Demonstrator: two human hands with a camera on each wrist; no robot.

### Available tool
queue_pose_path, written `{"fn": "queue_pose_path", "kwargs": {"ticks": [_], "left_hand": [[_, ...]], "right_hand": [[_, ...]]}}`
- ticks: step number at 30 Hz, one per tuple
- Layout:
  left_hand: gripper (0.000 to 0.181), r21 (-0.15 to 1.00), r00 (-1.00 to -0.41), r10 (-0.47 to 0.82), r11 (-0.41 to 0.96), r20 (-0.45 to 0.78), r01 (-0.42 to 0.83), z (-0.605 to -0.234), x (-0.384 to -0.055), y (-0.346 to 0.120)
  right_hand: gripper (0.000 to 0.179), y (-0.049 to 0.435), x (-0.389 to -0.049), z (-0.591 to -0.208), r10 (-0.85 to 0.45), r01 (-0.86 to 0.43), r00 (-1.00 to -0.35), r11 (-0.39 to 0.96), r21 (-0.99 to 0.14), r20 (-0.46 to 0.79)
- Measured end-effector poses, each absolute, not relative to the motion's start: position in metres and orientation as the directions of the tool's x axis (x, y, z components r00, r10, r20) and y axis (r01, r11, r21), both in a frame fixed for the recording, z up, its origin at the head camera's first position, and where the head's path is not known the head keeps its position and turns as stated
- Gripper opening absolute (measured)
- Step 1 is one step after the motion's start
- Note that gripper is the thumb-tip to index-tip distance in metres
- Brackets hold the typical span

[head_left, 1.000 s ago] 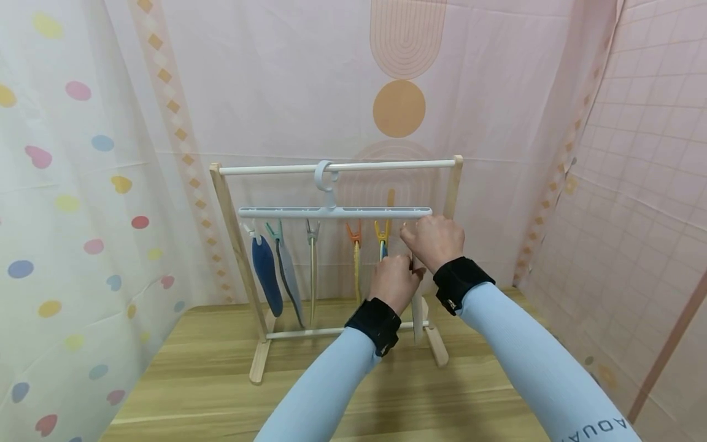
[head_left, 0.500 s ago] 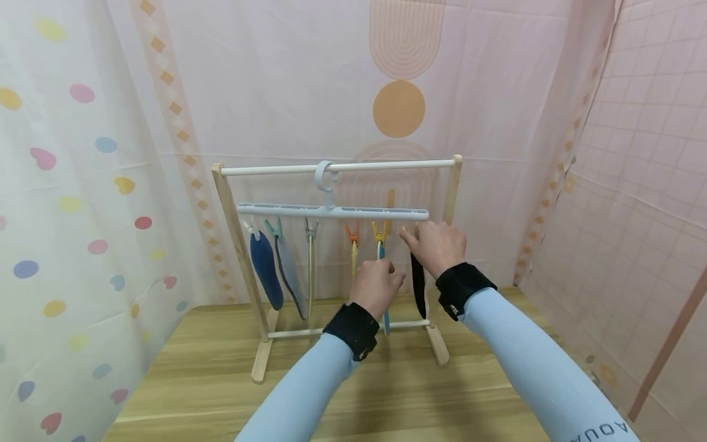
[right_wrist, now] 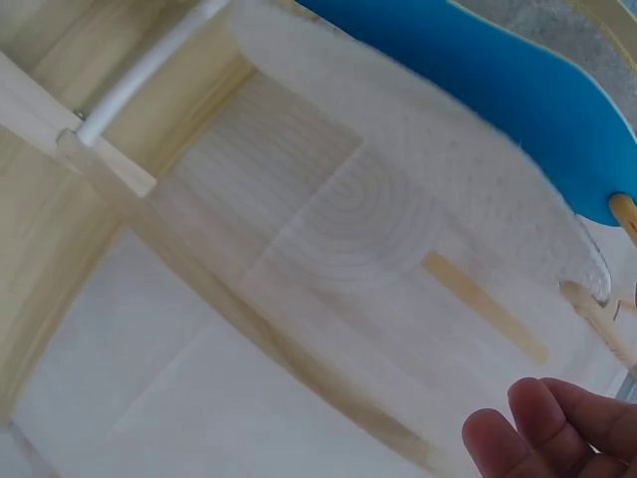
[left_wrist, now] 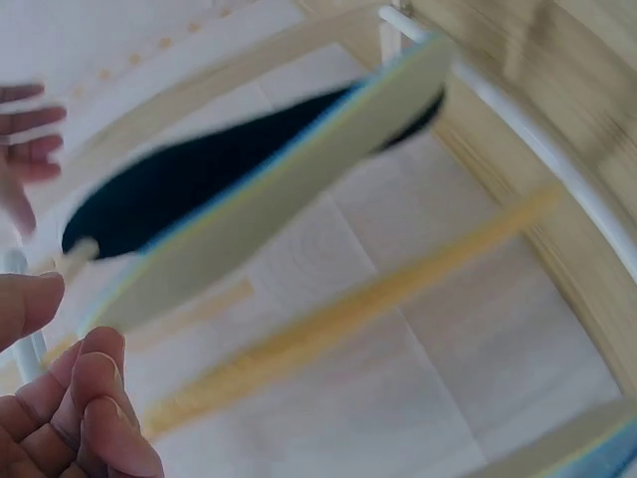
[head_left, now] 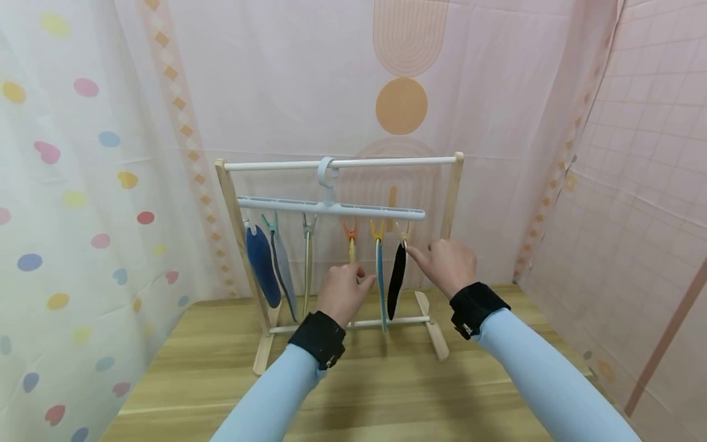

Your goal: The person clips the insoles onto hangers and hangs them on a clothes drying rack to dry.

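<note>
In the head view, a pale blue clip hanger (head_left: 328, 207) carries several insoles. At its right end a beige clip (head_left: 404, 233) grips a black insole (head_left: 396, 281). My right hand (head_left: 448, 267) is just right of that clip, thumb pointing towards it; the right wrist view shows its fingertips apart from the clip. My left hand (head_left: 343, 293) is in front of the yellow insole (head_left: 352, 248), fingers loosely bent and holding nothing. Between the hands hangs a blue-edged insole (head_left: 380, 285) on a yellow clip (head_left: 377, 230). In the left wrist view the black insole partly hides behind a pale one.
The hanger hooks over the white top bar (head_left: 386, 162) of a wooden rack (head_left: 454, 190) on a wood-grain table (head_left: 375, 393). Further left hang a dark blue insole (head_left: 262, 267), a grey insole (head_left: 283, 276) and an edge-on insole (head_left: 307, 276). Patterned curtains (head_left: 276, 73) stand behind.
My left hand has drawn away leftward from the black insole. My right hand has let go at the clip and moved slightly right and down. The hanger has turned and its right end sits lower.
</note>
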State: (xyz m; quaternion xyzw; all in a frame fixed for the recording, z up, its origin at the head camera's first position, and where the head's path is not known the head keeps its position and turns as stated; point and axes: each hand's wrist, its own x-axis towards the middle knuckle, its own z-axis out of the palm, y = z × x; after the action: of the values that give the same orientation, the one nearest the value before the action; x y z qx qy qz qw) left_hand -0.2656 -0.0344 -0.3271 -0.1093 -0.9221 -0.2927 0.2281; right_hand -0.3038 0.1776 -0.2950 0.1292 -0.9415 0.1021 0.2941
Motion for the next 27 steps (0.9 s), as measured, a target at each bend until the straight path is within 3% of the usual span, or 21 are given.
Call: {"fn": "queue_pose_path", "kwargs": {"ticks": [7, 13, 22, 27], "left_hand": [[0.028, 0.493, -0.846, 0.04, 0.798, 0.532, 0.348, -0.329, -0.26, -0.063], [0.034, 0.501, -0.852, -0.02, 0.816, 0.523, 0.288, -0.331, -0.256, -0.09], [0.038, 0.463, -0.873, -0.063, 0.865, 0.484, 0.194, -0.351, -0.242, -0.134], [0.041, 0.425, -0.877, -0.057, 0.888, 0.477, 0.173, -0.366, -0.229, -0.153]], "right_hand": [[0.062, 0.195, -0.298, -0.307, -0.146, -0.305, -0.828, 0.927, -0.216, 0.541], [0.06, 0.207, -0.292, -0.319, -0.145, -0.339, -0.808, 0.907, -0.249, 0.571], [0.027, 0.222, -0.278, -0.346, -0.203, -0.409, -0.754, 0.889, -0.204, 0.625], [0.026, 0.23, -0.268, -0.367, -0.203, -0.4, -0.773, 0.891, -0.214, 0.602]]}}
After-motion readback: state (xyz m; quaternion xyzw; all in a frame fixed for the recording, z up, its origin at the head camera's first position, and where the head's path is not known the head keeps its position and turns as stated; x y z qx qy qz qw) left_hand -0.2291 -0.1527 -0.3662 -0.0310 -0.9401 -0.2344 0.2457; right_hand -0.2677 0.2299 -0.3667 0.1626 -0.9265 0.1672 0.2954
